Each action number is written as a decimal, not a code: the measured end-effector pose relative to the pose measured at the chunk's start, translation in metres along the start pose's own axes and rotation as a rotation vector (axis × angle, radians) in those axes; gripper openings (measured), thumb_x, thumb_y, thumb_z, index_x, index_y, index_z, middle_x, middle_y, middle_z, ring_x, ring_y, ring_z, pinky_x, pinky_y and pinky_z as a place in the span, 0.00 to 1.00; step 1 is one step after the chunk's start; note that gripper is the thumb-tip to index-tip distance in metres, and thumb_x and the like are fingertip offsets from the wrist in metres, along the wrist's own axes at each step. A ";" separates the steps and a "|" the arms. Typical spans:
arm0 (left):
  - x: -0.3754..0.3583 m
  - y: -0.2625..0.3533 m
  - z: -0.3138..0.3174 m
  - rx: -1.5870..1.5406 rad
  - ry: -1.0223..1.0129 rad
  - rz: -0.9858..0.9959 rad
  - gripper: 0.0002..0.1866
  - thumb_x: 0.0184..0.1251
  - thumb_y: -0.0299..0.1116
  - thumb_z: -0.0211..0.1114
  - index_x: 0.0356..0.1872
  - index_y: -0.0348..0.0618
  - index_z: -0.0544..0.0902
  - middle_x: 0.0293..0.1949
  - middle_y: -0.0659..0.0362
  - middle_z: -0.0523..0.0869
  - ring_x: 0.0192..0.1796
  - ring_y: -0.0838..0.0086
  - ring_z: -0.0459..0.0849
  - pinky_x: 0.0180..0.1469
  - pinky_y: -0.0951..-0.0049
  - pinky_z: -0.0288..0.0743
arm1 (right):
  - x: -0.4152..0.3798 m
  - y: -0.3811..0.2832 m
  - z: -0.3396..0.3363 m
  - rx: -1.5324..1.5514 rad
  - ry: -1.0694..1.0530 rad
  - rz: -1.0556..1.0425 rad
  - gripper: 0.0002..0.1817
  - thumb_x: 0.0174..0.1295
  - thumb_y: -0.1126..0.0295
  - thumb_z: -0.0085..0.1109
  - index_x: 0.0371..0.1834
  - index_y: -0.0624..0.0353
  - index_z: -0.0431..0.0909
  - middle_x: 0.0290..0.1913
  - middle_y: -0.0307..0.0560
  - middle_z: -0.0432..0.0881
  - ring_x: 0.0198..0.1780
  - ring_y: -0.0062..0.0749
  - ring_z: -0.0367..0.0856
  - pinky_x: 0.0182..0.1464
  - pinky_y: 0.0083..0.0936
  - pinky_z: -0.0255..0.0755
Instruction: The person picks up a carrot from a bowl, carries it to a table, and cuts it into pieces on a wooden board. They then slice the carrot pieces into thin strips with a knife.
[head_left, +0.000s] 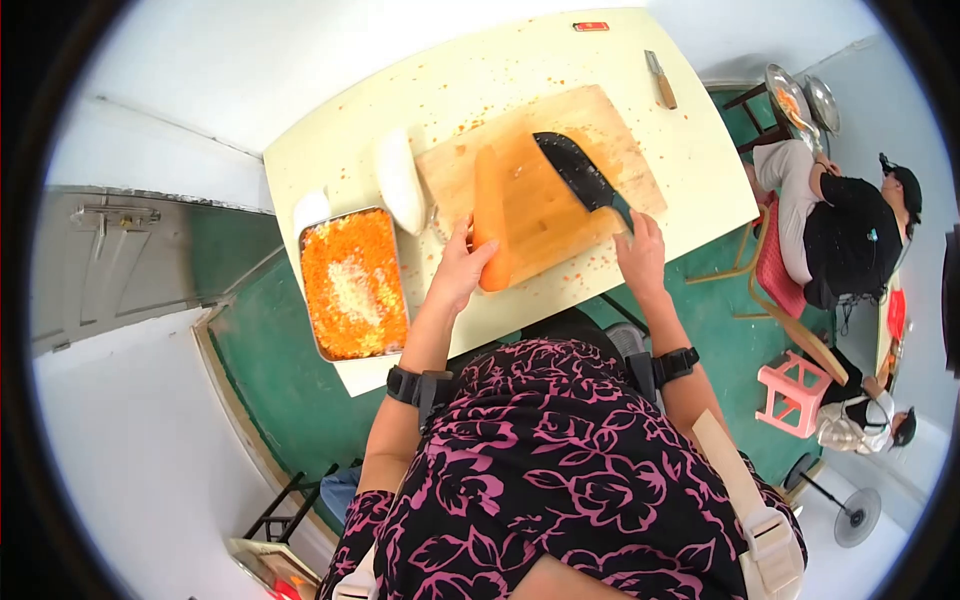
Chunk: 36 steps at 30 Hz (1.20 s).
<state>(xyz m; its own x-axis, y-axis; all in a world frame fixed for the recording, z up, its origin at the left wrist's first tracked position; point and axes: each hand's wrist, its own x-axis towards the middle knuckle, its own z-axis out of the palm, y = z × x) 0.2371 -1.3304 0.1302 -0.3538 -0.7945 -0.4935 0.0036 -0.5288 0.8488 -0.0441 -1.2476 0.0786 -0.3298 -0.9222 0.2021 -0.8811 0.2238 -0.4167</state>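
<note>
My left hand (pixel 465 265) is closed around the lower part of a large peeled carrot (pixel 489 200), which lies lengthwise on the wooden cutting board (pixel 628 150). In my right hand (pixel 640 253) is the green handle of a kitchen knife (pixel 575 168). Its broad black blade points up and to the left over the board, apart from the carrot. Orange stains and small bits mark the wood. Left of the board lies a long white radish (pixel 400 185). Beside that, a metal tray (pixel 317 338) holds finely chopped orange and pale pieces.
A small wooden-handled tool (pixel 661 80) and a red item (pixel 590 27) lie near the far edge of the table (pixel 700 170). Another white piece (pixel 311 208) touches the tray's corner. At right, a seated person (pixel 850 235) is near metal bowls (pixel 790 95) and a pink stool (pixel 792 393).
</note>
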 end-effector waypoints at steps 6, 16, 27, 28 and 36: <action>0.038 -0.042 0.033 0.724 0.320 0.111 0.33 0.56 0.30 0.61 0.66 0.40 0.63 0.51 0.39 0.74 0.55 0.50 0.71 0.60 0.59 0.65 | 0.034 0.030 0.012 0.012 -0.216 -0.131 0.32 0.49 0.70 0.66 0.59 0.64 0.67 0.51 0.56 0.73 0.52 0.52 0.72 0.52 0.40 0.69; 0.033 -0.044 0.056 1.124 0.350 0.036 0.33 0.53 0.30 0.64 0.64 0.48 0.68 0.50 0.43 0.72 0.54 0.49 0.69 0.59 0.57 0.65 | 0.083 0.038 0.023 0.143 -0.559 -0.055 0.30 0.48 0.70 0.59 0.58 0.63 0.66 0.37 0.59 0.78 0.42 0.56 0.76 0.45 0.44 0.72; 0.065 -0.027 0.088 1.219 0.280 0.616 0.26 0.51 0.30 0.68 0.55 0.43 0.76 0.47 0.49 0.76 0.51 0.53 0.74 0.55 0.60 0.68 | 0.084 0.008 -0.013 0.153 -0.678 -0.043 0.11 0.66 0.63 0.47 0.42 0.58 0.67 0.29 0.60 0.80 0.34 0.59 0.79 0.36 0.49 0.71; 0.072 -0.025 0.092 1.196 0.241 0.682 0.24 0.52 0.28 0.68 0.53 0.41 0.77 0.46 0.49 0.77 0.49 0.54 0.74 0.54 0.61 0.69 | 0.080 0.005 -0.015 0.147 -0.648 -0.058 0.11 0.66 0.63 0.47 0.42 0.58 0.66 0.28 0.59 0.80 0.32 0.58 0.79 0.35 0.49 0.71; 0.101 -0.056 0.100 1.151 0.374 0.792 0.11 0.53 0.28 0.66 0.39 0.42 0.81 0.38 0.57 0.79 0.42 0.62 0.77 0.44 0.64 0.70 | 0.056 0.001 -0.017 0.121 -0.536 -0.215 0.09 0.63 0.67 0.47 0.42 0.59 0.67 0.25 0.56 0.79 0.27 0.52 0.80 0.27 0.45 0.72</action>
<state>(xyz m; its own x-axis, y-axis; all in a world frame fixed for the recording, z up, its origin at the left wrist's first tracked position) 0.1074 -1.3513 0.0522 -0.3544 -0.8846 0.3031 -0.7254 0.4647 0.5078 -0.0691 -1.2940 0.1043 0.0969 -0.9807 -0.1699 -0.8538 0.0058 -0.5205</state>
